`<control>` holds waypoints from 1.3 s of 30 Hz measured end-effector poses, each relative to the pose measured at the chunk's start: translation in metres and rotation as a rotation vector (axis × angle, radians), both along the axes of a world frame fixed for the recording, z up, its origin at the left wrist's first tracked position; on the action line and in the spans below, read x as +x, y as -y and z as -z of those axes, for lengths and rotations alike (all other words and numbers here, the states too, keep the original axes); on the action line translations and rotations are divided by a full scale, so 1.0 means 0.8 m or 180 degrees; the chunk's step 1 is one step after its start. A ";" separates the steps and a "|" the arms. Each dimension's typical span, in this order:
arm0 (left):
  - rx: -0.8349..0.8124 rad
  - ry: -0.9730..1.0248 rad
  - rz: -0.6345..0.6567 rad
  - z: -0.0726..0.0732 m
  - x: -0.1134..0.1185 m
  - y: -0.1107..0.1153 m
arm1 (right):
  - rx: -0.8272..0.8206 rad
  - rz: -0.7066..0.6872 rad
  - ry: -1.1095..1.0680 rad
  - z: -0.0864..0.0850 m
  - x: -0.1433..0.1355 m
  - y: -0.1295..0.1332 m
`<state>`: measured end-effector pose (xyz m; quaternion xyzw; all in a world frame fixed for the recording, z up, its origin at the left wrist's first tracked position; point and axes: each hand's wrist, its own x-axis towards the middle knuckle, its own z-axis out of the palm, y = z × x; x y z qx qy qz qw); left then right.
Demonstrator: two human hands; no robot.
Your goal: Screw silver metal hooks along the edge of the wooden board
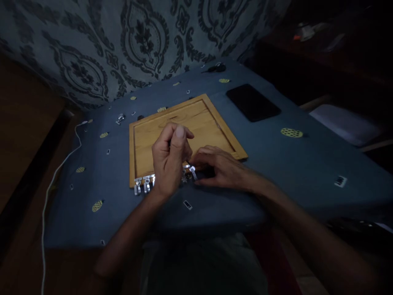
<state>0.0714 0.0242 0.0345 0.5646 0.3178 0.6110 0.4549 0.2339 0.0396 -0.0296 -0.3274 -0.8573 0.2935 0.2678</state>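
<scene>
A framed wooden panel (196, 123) lies on the blue tablecloth, with several metal hinges along its near edge. Two hinges (146, 183) show to the left of my left hand (172, 157), which is closed above the near edge; whatever its fingers hold is hidden from view. My right hand (217, 167) lies low at the panel's near right side, its fingers curled at another metal hinge (193, 172), thumb and fingertips close to it. Part of that hinge area is covered by my hands.
A black phone or tablet (253, 102) lies right of the panel. Behind it are dark keys or a small tool (216, 68). A loose metal hinge (120, 119) sits at back left, near a white cable (57, 172).
</scene>
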 end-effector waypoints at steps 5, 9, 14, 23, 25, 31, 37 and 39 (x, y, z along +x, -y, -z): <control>0.0033 -0.0276 0.0212 -0.002 -0.004 0.005 | 0.0004 0.0020 0.0036 0.000 0.001 0.000; 0.0035 -0.0237 0.0148 -0.005 -0.004 0.005 | -0.0050 0.0006 0.0034 -0.002 0.001 0.000; 0.0002 0.0024 0.0113 -0.004 0.007 0.002 | -0.0051 -0.0013 -0.0003 -0.002 0.000 0.000; 0.0152 0.0055 0.0291 0.001 0.018 -0.012 | 0.0004 0.0024 0.0042 0.002 0.002 0.000; 0.0155 0.0091 0.0363 0.000 0.017 -0.014 | -0.0019 0.0004 0.0060 0.001 0.001 0.000; 0.0044 0.0043 0.0736 -0.005 0.014 -0.019 | -0.0040 0.0006 0.0069 0.001 0.002 0.000; -0.0042 -0.0130 0.0635 -0.006 0.010 -0.018 | 0.0001 -0.0003 0.0047 0.002 0.001 0.000; -0.0010 -0.0034 0.0508 -0.015 0.007 -0.016 | 0.0011 -0.0002 0.0049 0.001 0.001 0.000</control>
